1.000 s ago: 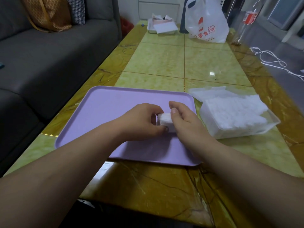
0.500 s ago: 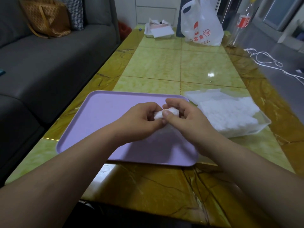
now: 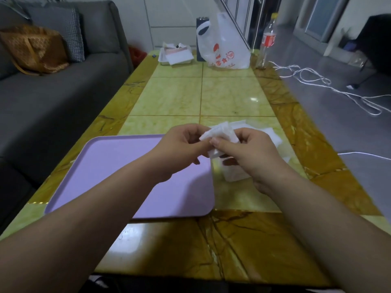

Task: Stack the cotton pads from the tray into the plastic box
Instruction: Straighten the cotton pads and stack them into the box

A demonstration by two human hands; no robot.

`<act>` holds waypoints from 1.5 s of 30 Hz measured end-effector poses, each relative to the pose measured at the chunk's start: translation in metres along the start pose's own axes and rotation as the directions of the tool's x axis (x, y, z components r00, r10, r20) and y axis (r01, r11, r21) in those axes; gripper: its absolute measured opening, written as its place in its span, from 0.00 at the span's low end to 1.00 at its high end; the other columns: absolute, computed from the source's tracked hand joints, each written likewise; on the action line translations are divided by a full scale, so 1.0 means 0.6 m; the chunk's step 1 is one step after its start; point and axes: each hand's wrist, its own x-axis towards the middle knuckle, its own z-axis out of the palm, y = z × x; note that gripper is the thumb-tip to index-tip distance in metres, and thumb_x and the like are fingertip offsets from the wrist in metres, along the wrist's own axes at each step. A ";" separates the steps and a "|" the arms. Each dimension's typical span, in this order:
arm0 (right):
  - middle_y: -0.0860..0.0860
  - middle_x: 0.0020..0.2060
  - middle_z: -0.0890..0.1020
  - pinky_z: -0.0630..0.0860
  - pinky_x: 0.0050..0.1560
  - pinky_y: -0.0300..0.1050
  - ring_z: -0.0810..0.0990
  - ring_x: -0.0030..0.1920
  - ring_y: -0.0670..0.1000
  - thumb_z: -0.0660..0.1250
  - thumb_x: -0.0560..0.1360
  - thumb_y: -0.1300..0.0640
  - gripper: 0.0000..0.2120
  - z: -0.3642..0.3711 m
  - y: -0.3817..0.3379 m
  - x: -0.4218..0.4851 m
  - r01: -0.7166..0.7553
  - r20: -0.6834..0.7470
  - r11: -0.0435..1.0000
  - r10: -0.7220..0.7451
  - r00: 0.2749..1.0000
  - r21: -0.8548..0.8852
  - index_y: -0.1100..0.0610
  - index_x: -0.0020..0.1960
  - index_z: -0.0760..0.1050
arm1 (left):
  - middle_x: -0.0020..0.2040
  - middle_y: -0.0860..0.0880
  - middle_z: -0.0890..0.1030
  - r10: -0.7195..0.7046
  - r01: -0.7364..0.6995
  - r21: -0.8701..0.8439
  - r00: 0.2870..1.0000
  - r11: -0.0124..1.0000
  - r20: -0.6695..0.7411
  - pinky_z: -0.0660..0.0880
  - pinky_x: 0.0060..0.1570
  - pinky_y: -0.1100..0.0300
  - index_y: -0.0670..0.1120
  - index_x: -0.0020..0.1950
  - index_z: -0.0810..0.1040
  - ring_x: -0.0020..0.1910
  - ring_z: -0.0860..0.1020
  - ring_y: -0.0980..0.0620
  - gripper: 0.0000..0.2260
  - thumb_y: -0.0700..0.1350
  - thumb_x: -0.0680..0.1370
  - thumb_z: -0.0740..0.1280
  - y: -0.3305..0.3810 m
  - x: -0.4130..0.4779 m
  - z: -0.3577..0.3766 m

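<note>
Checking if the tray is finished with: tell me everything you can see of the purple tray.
The purple tray is a shallow rectangle with rounded corners and a low raised rim, smooth, plastic by its look. It lies flat on the stone-look table, near its left edge. Nothing lies on the part in view. The left forearm crosses over it and hides a strip; whether they touch is unclear.

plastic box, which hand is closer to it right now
Right. The right hand is in front of the plastic box, hiding most of it. The left hand is above the tray, left of the box. Both pinch the cotton pads.
</note>
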 end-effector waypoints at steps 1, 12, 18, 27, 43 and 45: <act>0.52 0.42 0.87 0.85 0.48 0.55 0.87 0.46 0.56 0.79 0.71 0.53 0.12 -0.010 -0.004 0.002 0.033 -0.081 0.999 -0.035 0.996 -0.026 0.57 0.49 0.82 | 0.46 0.45 0.87 0.004 -0.004 0.004 1.000 1.000 -0.009 0.79 0.40 0.57 0.45 0.57 0.82 0.43 0.84 0.52 0.06 0.43 0.80 0.71 0.007 0.008 0.012; 0.47 0.46 0.78 0.71 0.44 0.48 0.75 0.47 0.55 0.70 0.72 0.51 0.11 -0.160 0.020 0.020 -0.052 -0.342 0.675 -0.304 0.889 -0.736 0.49 0.54 0.75 | 0.50 0.58 0.82 0.016 -0.047 0.348 0.996 0.936 0.091 0.79 0.48 0.64 0.50 0.58 0.83 0.46 0.81 0.60 0.09 0.46 0.79 0.71 0.019 0.060 0.130; 0.50 0.44 0.81 0.68 0.40 0.46 0.78 0.47 0.57 0.73 0.68 0.55 0.08 -0.167 0.038 0.024 -0.123 -0.279 0.636 -0.150 0.949 -0.762 0.48 0.45 0.76 | 0.47 0.58 0.82 -0.002 -0.009 0.310 0.999 0.951 0.034 0.75 0.41 0.69 0.50 0.55 0.84 0.44 0.80 0.62 0.06 0.45 0.78 0.72 0.007 0.063 0.130; 0.44 0.32 0.73 0.69 0.70 0.60 0.74 0.42 0.54 0.72 0.70 0.57 0.08 -0.157 0.033 0.027 -0.119 -0.271 0.561 -0.196 0.942 -0.819 0.47 0.46 0.77 | 0.47 0.56 0.83 0.001 -0.011 0.257 0.999 0.966 0.037 0.73 0.36 0.76 0.48 0.55 0.84 0.43 0.80 0.62 0.07 0.44 0.78 0.72 0.004 0.058 0.127; 0.50 0.40 0.85 0.75 0.57 0.50 0.80 0.43 0.56 0.68 0.75 0.51 0.09 -0.147 0.024 0.030 -0.141 -0.219 0.358 -0.189 0.957 -0.923 0.53 0.42 0.85 | 0.48 0.55 0.85 0.000 -0.009 0.261 0.999 0.965 0.035 0.78 0.43 0.71 0.50 0.53 0.85 0.47 0.83 0.60 0.05 0.45 0.78 0.72 -0.003 0.052 0.123; 0.50 0.37 0.84 0.72 0.63 0.50 0.76 0.39 0.55 0.68 0.74 0.51 0.09 -0.144 0.021 0.037 -0.164 -0.216 0.285 -0.164 0.962 -0.944 0.53 0.41 0.85 | 0.48 0.55 0.86 -0.003 -0.006 0.240 0.999 0.971 0.037 0.80 0.46 0.69 0.51 0.53 0.85 0.47 0.83 0.61 0.05 0.45 0.78 0.72 -0.005 0.052 0.122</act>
